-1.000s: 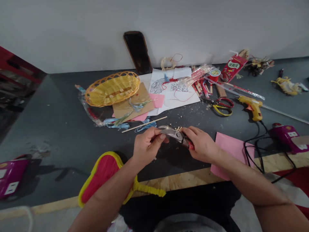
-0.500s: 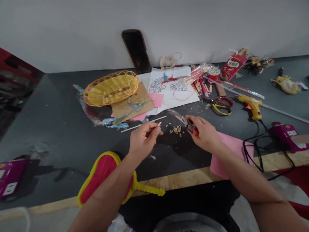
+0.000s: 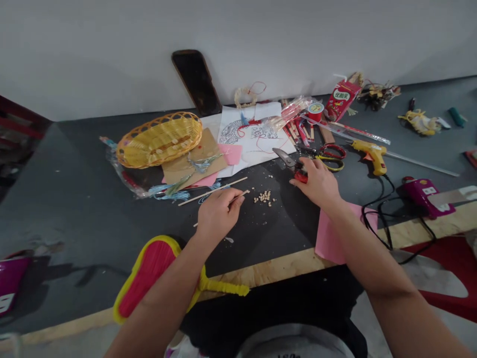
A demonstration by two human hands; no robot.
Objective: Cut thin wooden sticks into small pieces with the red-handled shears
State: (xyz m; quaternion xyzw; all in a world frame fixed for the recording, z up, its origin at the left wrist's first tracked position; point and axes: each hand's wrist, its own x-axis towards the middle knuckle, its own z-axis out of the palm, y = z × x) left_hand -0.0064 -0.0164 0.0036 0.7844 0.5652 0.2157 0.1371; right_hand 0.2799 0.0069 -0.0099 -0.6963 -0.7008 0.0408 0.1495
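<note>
Between the fingertips of my left hand (image 3: 218, 211) is a thin pale stick (image 3: 244, 193), its end poking out past the thumb. My right hand (image 3: 316, 181) is closed round the red handles of the pruning shears (image 3: 286, 157), whose blades point up and left. Small cut pale pieces (image 3: 265, 197) lie in a loose pile on the dark table between the hands. Another pale stick (image 3: 212, 191) lies just behind my left hand.
A yellow woven basket (image 3: 160, 141) stands at the back left. Scissors (image 3: 333, 158), a yellow glue gun (image 3: 373, 155) and a pink sheet (image 3: 335, 236) are on the right. A pink and yellow fan-shaped item (image 3: 151, 271) lies under my left forearm. A phone (image 3: 197, 82) leans on the wall.
My right hand has moved the shears away from the pile, back toward the scissors. The stick in my left hand now shows more of its length. The whole view has shifted slightly.
</note>
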